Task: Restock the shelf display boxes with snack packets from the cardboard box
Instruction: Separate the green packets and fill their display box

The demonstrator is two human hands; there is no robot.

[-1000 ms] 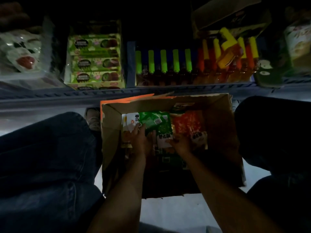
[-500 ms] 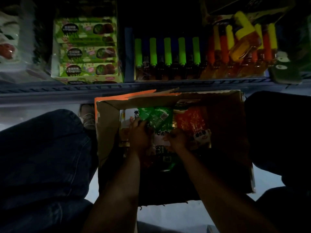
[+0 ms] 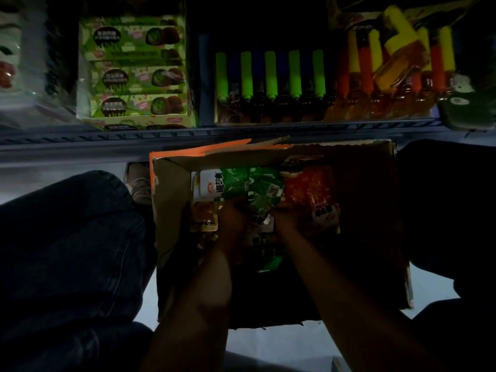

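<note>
A: Cardboard is seen in the middle: the cardboard box [image 3: 171, 210] is set on the floor just below the shelf [image 3: 188, 135], probably so that the packets are carried only a short way up.

B: And the display boxes?

A: On the shelf, from the left, a green display box [image 3: 134, 73] is stood, then green-capped bottles [image 3: 271, 76], then orange ones [image 3: 389, 76]. They are faced outward, it seems for buyers.

B: How are the packets held?

A: A bundle of green snack packets [image 3: 255, 191] is gripped inside the box from both sides: the left hand [image 3: 233, 218] is curled on its left edge, the right hand [image 3: 287, 218] on its right. So several can be lifted together, it is judged. Red packets [image 3: 308, 191] are left lying beside.
</note>
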